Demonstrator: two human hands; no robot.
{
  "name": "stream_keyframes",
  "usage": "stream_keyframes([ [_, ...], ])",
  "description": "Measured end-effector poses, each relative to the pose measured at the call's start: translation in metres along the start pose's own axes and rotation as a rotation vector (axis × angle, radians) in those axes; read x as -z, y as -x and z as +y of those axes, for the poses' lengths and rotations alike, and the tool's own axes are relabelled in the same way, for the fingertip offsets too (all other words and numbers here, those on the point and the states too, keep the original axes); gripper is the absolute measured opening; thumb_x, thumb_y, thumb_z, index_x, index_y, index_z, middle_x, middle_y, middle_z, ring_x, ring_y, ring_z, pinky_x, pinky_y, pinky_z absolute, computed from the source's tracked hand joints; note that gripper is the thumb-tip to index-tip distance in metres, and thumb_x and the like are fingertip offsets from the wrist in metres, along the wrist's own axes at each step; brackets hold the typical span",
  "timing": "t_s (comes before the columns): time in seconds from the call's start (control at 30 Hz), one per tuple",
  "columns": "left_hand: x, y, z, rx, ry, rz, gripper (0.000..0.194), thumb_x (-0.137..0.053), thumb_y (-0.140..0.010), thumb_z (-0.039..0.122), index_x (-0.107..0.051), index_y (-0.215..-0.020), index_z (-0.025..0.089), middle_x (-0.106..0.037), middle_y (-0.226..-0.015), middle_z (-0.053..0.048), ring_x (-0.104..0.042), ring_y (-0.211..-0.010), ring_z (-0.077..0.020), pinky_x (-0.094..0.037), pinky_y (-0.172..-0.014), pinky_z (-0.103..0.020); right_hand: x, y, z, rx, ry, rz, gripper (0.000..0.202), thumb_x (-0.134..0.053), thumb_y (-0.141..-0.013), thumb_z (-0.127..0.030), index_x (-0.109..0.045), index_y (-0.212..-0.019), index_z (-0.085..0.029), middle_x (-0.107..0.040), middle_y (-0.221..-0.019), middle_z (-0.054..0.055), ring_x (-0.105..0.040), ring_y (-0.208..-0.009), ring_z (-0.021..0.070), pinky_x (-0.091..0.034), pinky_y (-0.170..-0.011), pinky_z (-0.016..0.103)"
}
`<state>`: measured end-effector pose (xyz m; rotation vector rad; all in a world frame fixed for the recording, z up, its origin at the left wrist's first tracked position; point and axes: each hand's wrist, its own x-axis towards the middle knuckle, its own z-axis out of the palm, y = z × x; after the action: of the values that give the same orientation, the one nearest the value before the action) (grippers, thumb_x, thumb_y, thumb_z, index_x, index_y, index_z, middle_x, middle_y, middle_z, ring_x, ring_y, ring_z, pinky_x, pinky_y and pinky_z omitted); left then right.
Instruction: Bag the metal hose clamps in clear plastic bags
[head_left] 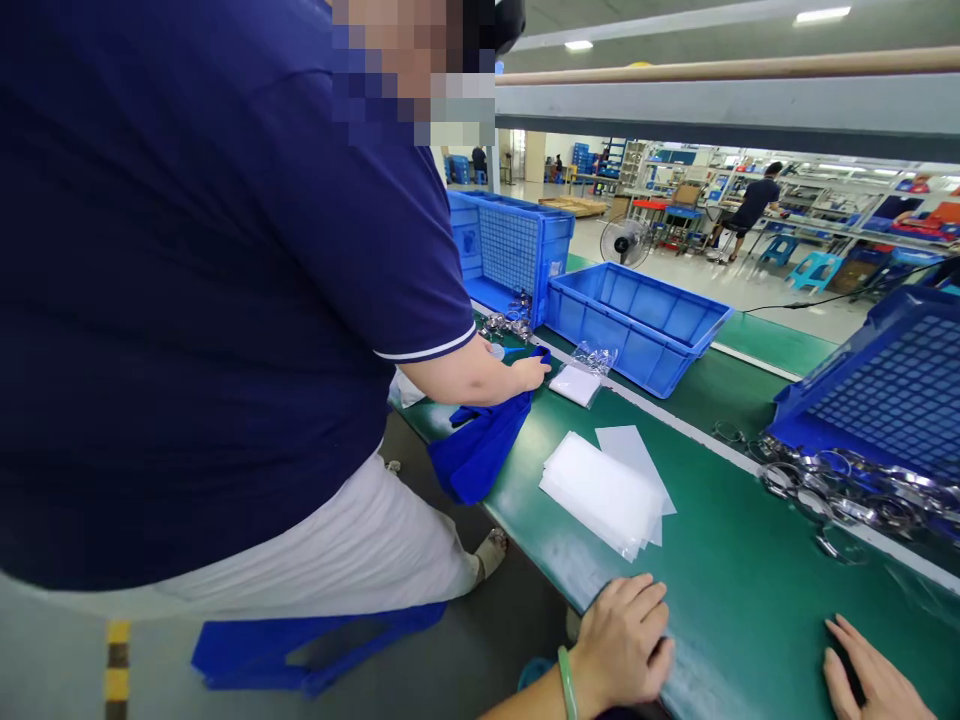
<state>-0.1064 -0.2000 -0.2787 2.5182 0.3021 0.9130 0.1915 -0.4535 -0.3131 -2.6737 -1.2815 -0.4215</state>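
Note:
My left hand [624,640], with a green bangle [567,684] at its wrist, rests on the front edge of the green table [720,560]. Its fingers are bent over the edge, and anything beneath them is hidden. At the lower right, my right hand [870,670] lies on the tabletop with fingers apart and holds nothing. Beyond my left hand is a stack of white sheets [600,490]. Farther back lies a small clear bag with white contents [576,384]. Metal rings [840,485] are heaped along the right side, beyond my right hand.
A person in a dark blue shirt [225,300] stands at the left, one hand on blue cloth [487,445] at the table edge. Blue crates [637,320] line the back, with another tilted crate [885,380] at the right. A metal beam [720,105] runs overhead.

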Motion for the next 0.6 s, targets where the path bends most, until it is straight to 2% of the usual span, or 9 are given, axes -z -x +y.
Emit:
stream_keyframes([
  [0.2, 0.012, -0.003, 0.009, 0.164, 0.068, -0.124, 0.033, -0.055, -0.084, 0.032, -0.060, -0.114, 0.020, -0.060, -0.128, -0.005, -0.051, -0.122, -0.0254, -0.044, -0.103, -0.043, 0.020, -0.017, -0.038, -0.011, 0.057, -0.012, 0.054, -0.026, -0.091, -0.047, -0.056, -0.118, -0.012, -0.055, -0.131, 0.014, -0.058, -0.112, 0.0318, -0.048, -0.093, 0.046],
  [0.33, 0.023, -0.013, 0.011, 0.299, 0.038, -0.258, 0.050, -0.059, -0.082, 0.033, -0.050, -0.130, 0.019, -0.048, -0.141, -0.009, -0.042, -0.131, -0.0276, -0.040, -0.109, -0.047, 0.025, -0.031, -0.059, 0.017, 0.025, 0.025, 0.052, -0.024, -0.093, -0.043, -0.056, -0.119, -0.011, -0.054, -0.132, 0.015, -0.056, -0.114, 0.0307, -0.048, -0.091, 0.045],
  [0.4, 0.026, -0.023, 0.002, 0.358, -0.015, -0.274, 0.055, -0.055, -0.085, 0.034, -0.043, -0.137, 0.018, -0.040, -0.146, -0.011, -0.037, -0.136, -0.0272, -0.038, -0.111, -0.047, 0.023, -0.036, -0.064, 0.050, -0.007, 0.036, 0.049, -0.026, -0.093, -0.042, -0.055, -0.121, -0.013, -0.053, -0.134, 0.015, -0.055, -0.115, 0.0300, -0.048, -0.089, 0.044],
  [0.5, 0.023, -0.048, -0.020, 0.399, -0.148, -0.291, 0.057, -0.047, -0.091, 0.039, -0.035, -0.142, 0.015, -0.028, -0.152, -0.013, -0.023, -0.142, -0.0280, -0.031, -0.114, -0.049, 0.019, -0.041, -0.067, 0.100, -0.060, 0.034, 0.046, -0.029, -0.094, -0.041, -0.052, -0.125, -0.017, -0.051, -0.137, 0.012, -0.052, -0.119, 0.0295, -0.048, -0.088, 0.044],
  [0.6, 0.011, -0.078, -0.043, 0.434, -0.289, -0.397, 0.066, -0.043, -0.092, 0.049, -0.031, -0.145, 0.011, -0.020, -0.154, -0.016, -0.015, -0.143, -0.0345, -0.026, -0.114, -0.056, 0.018, -0.044, -0.070, 0.140, -0.112, 0.020, 0.044, -0.033, -0.093, -0.040, -0.049, -0.129, -0.019, -0.047, -0.141, 0.010, -0.048, -0.124, 0.0288, -0.046, -0.090, 0.044],
])
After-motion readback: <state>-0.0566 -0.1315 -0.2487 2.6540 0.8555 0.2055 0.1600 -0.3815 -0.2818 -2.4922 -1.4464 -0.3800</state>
